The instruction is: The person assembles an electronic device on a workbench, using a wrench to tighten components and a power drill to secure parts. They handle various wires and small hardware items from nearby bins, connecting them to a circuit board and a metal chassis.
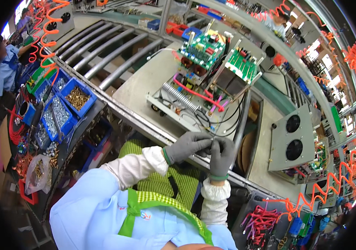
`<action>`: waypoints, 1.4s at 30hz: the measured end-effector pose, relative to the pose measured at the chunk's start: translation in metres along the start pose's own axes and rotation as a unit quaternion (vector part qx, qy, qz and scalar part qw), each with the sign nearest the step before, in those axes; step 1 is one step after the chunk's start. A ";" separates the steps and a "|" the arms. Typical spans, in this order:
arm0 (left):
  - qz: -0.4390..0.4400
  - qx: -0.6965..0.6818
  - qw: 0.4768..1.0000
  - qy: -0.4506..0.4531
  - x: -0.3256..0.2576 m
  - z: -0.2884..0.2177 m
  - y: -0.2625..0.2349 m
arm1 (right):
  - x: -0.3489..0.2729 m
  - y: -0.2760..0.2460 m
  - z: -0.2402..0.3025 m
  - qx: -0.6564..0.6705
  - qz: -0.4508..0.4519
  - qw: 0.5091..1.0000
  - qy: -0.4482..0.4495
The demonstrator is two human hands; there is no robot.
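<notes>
Both my hands wear grey gloves and meet in front of the chassis, near the roller line's front rail. My left hand point(188, 146) has its thumb and fingers pinched together, and what it grips is too small to make out. Touching it, my right hand point(221, 158) is also closed in a pinch, at the ends of thin black wires point(214, 130). The wires run from an open metal chassis point(173, 116) on a board. On that chassis stand green circuit boards point(205, 49), a silver coil point(180, 96) and a thick red cable point(194, 92).
Blue bins point(77, 100) of brass and silver screws stand at the left. Metal rollers point(103, 52) run behind them. A grey unit with two fans point(291, 139) sits at the right, by coiled orange hoses point(332, 183). Red cables point(258, 221) lie lower right. Other people point(5, 68) work farther off.
</notes>
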State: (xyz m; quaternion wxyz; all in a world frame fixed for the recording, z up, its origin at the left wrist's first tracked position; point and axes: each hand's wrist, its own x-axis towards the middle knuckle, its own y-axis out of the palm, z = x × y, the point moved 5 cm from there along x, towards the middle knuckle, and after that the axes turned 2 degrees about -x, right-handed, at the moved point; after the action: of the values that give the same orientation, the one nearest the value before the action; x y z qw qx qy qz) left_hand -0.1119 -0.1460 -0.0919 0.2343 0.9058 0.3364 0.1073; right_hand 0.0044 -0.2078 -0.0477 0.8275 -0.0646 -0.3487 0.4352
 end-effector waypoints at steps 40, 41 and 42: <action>-0.135 0.242 0.938 0.209 0.064 0.014 -0.046 | 0.097 0.051 -0.032 -0.060 0.170 0.980 -0.082; -0.139 0.349 0.904 0.206 0.058 0.008 -0.043 | 0.095 0.052 -0.033 -0.060 0.169 0.980 -0.087; -0.139 0.424 0.875 0.191 0.055 -0.003 -0.035 | 0.094 0.052 -0.036 -0.063 0.164 0.980 -0.095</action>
State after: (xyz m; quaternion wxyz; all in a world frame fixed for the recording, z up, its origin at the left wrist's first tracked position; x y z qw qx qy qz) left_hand -0.0907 -0.0854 -0.1045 -0.2281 0.8244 0.5098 0.0915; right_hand 0.0276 -0.0968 -0.0467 0.7024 -0.1316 -0.4372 0.5460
